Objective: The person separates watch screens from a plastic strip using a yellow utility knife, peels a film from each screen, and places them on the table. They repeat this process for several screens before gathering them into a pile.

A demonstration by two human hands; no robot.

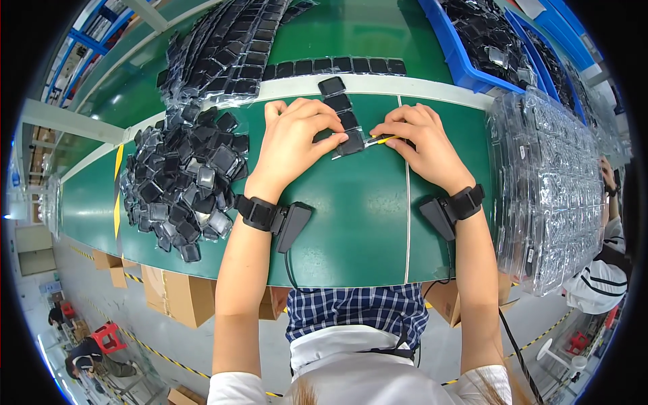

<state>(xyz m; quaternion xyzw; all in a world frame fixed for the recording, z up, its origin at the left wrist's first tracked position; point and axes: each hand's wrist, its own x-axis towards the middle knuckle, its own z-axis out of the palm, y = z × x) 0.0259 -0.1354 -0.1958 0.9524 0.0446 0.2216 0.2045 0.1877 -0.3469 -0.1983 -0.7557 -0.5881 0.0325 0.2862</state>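
Reaching palms-down over green worktop, pinching black strip in fingers of left hand, slim yellow tool in those of right hand

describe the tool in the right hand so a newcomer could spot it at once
On the green table, look just below the long white rail for the right hand. Its fingers pinch a slim tool, beside a short strip of black squares. The tool's yellow-and-black body and silvery tip set it apart from those flat, dark squares.
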